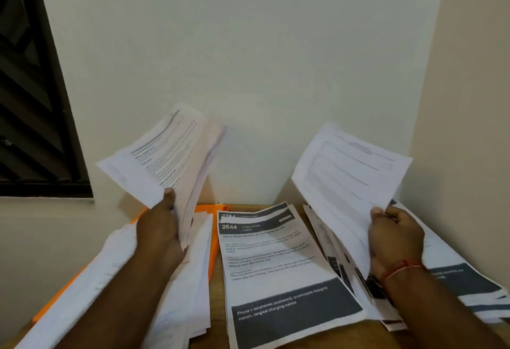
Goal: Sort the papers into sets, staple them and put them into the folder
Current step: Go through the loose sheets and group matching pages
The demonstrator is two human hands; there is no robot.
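- Your L hand [158,224]: grip is closed round a thick stack [165,155] of printed sheets. Thumb lies on the front near the bottom edge, fingers behind.
- The stack is held up off the surface [216,333], tilted, its top leaning left, above the far-left part.
- Your R hand [394,235]: grip pinches a thin sheet [345,177] at its lower right corner, thumb on top. Can't tell if it's one sheet or a few.
- That sheet is raised & tilted over the right side of the surface; text too blurred to read.
- Red thread [400,270] round your R wrist.
- Folder [214,249]: orange, flat along the surface's left edge, reaching toward the far edge. Only its rim shows.
- Left pile [154,279]: loose white sheets covering most of the folder, under your L forearm.
- Mid pile [276,260]: flat at the centre, between folder & right pile. Top sheet has a dark header w/ "2644" & a dark band w/ white text at its near end. A 2nd dark-header sheet peeks out at the far end.
- Right pile [455,279]: fanned sheets w/ dark bands, along the right edge, under your R hand & forearm, overlapping the mid pile's right side.
- Surface is wood, set into a wall corner.
- Window [27,100] w/ dark grille on the wall at left.
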